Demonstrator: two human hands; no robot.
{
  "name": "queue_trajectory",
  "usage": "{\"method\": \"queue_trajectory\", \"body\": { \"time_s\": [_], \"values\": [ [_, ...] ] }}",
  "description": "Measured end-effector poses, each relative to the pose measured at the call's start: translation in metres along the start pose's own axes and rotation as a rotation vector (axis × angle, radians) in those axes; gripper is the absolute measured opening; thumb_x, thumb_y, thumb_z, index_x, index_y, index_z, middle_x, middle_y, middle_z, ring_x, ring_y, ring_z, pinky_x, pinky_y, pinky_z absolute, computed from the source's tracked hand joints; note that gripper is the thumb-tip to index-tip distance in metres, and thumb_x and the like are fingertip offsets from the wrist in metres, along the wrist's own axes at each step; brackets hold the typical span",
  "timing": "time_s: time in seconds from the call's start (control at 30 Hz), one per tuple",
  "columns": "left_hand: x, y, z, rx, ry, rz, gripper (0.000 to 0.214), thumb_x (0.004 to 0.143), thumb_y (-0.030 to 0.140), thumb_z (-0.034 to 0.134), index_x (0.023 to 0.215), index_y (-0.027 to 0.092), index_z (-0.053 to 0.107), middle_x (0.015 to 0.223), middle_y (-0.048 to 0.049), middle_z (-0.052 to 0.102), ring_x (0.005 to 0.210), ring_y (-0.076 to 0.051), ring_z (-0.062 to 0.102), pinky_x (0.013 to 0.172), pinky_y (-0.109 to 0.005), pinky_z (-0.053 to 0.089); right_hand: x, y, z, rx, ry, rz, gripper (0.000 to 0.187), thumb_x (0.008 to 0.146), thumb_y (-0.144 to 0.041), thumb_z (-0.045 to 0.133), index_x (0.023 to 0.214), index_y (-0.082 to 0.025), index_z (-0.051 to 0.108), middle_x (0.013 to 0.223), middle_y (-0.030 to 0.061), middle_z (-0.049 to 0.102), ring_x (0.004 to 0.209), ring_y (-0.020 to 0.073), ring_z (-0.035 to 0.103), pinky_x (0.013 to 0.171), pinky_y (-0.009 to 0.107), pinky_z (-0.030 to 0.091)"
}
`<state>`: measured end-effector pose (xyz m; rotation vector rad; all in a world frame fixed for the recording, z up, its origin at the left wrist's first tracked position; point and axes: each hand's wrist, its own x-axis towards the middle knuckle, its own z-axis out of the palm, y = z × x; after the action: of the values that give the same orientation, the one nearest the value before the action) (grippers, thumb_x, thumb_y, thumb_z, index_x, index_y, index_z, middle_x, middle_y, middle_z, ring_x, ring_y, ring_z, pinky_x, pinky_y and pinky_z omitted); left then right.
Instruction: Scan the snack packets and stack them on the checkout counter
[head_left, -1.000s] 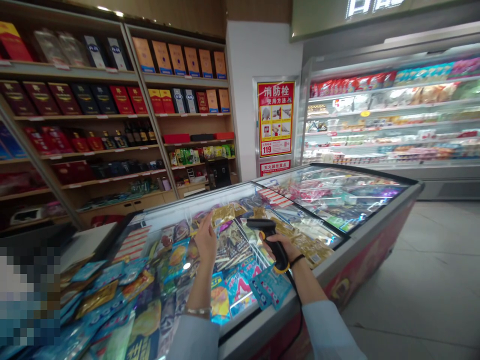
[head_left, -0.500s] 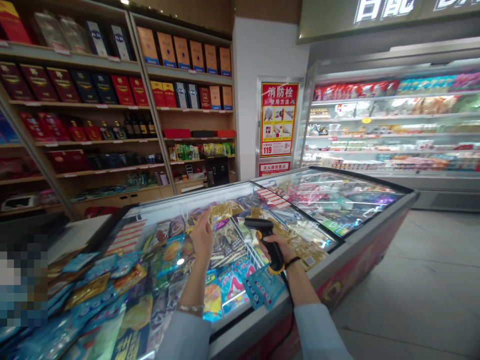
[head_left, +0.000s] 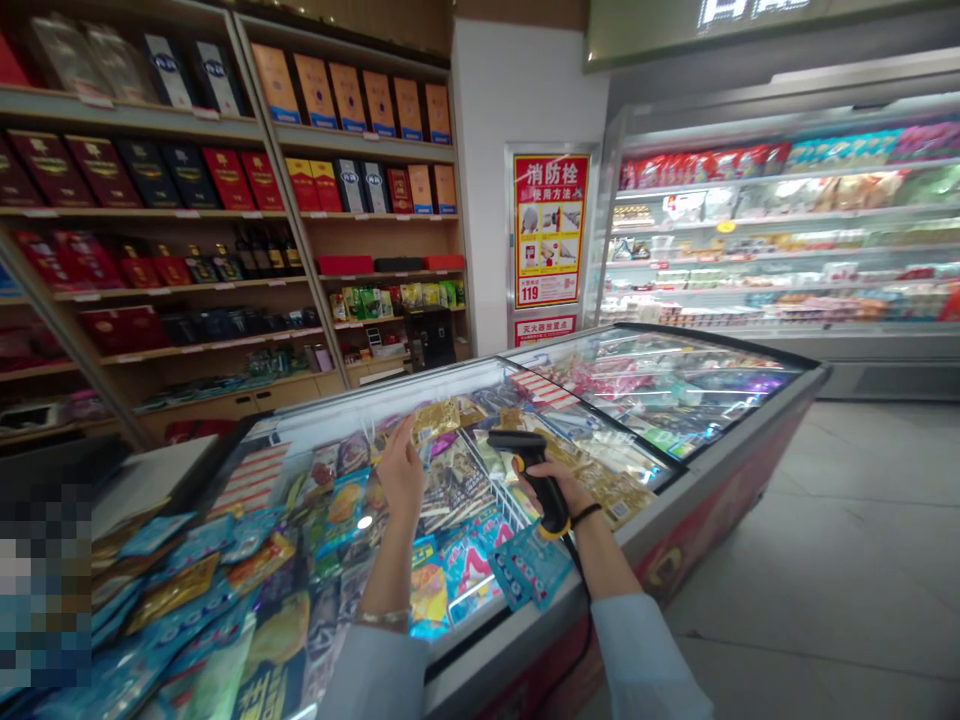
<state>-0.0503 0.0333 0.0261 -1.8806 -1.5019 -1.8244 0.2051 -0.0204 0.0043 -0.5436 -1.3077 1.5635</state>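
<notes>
My right hand (head_left: 559, 492) is closed around the grip of a black barcode scanner (head_left: 527, 462) with a yellow trim, held over the open chest freezer (head_left: 660, 525). My left hand (head_left: 401, 468) reaches into the freezer and pinches the edge of a gold food packet (head_left: 435, 418), lifting it a little. Below both hands lie several frozen-food packets, dark, gold and blue. A light blue packet (head_left: 534, 572) rests on the freezer's front rim under my right wrist.
A glass sliding lid (head_left: 660, 385) covers the freezer's right half. Wooden shelves (head_left: 225, 215) with boxed goods stand behind on the left. A red fire-hydrant sign (head_left: 550, 232) hangs on the white pillar. An open chilled display (head_left: 787, 230) lines the right wall above tiled floor (head_left: 847, 560).
Both hands stay over the freezer, nearly unmoved. My left hand has shifted a little to the left with the gold packet; the view wobbled slightly.
</notes>
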Motion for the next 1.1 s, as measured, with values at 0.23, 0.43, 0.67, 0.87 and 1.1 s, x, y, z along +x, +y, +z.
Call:
{"method": "queue_trajectory", "body": {
  "time_s": [0.23, 0.43, 0.67, 0.87, 1.1],
  "values": [
    [-0.0001, 0.0025, 0.0004, -0.01, -0.006, 0.006, 0.041, 0.09, 0.016, 0.036, 0.121, 0.022, 0.063, 0.12, -0.0072, 0.066, 0.113, -0.019, 0.06, 0.102, -0.035, 0.046, 0.0015, -0.0007, -0.0019, 0.117, 0.05, 0.062, 0.026, 0.069, -0.032, 0.065, 0.087, -0.015, 0.058, 0.051, -0.0037, 0.057, 0.032, 0.0095, 0.049, 0.031, 0.019, 0.034],
    [0.0001, 0.0056, 0.0001, -0.01, -0.011, -0.001, 0.042, 0.09, 0.015, 0.036, 0.122, 0.022, 0.062, 0.121, -0.0068, 0.066, 0.113, -0.019, 0.06, 0.101, -0.035, 0.046, 0.0003, -0.0009, -0.004, 0.112, 0.061, 0.049, 0.026, 0.07, -0.031, 0.065, 0.088, -0.015, 0.056, 0.052, -0.0037, 0.057, 0.031, 0.0093, 0.048, 0.03, 0.019, 0.034],
    [0.0014, 0.0038, -0.0001, 0.001, -0.031, 0.023, 0.042, 0.091, 0.018, 0.035, 0.124, 0.019, 0.062, 0.122, -0.0089, 0.065, 0.114, -0.021, 0.06, 0.102, -0.037, 0.045, 0.0008, -0.0006, -0.0051, 0.076, 0.063, 0.037, 0.029, 0.069, -0.029, 0.063, 0.094, -0.015, 0.055, 0.05, -0.0043, 0.058, 0.031, 0.011, 0.049, 0.03, 0.02, 0.034],
    [0.0012, 0.0066, -0.0018, 0.01, -0.031, 0.015, 0.042, 0.091, 0.017, 0.035, 0.124, 0.021, 0.062, 0.121, -0.0083, 0.065, 0.113, -0.021, 0.06, 0.101, -0.036, 0.045, -0.0005, -0.0037, -0.0015, 0.094, 0.051, 0.045, 0.031, 0.068, -0.029, 0.064, 0.094, -0.015, 0.056, 0.05, -0.0046, 0.057, 0.031, 0.0108, 0.048, 0.03, 0.02, 0.034],
    [-0.0006, 0.001, 0.0008, 0.012, -0.044, 0.002, 0.044, 0.089, 0.015, 0.036, 0.124, 0.022, 0.061, 0.123, -0.0069, 0.065, 0.116, -0.02, 0.059, 0.104, -0.036, 0.044, -0.0028, -0.004, 0.0012, 0.092, 0.041, 0.064, 0.026, 0.068, -0.031, 0.066, 0.088, -0.015, 0.058, 0.051, -0.0042, 0.057, 0.031, 0.0096, 0.048, 0.03, 0.019, 0.034]
  ]
}}
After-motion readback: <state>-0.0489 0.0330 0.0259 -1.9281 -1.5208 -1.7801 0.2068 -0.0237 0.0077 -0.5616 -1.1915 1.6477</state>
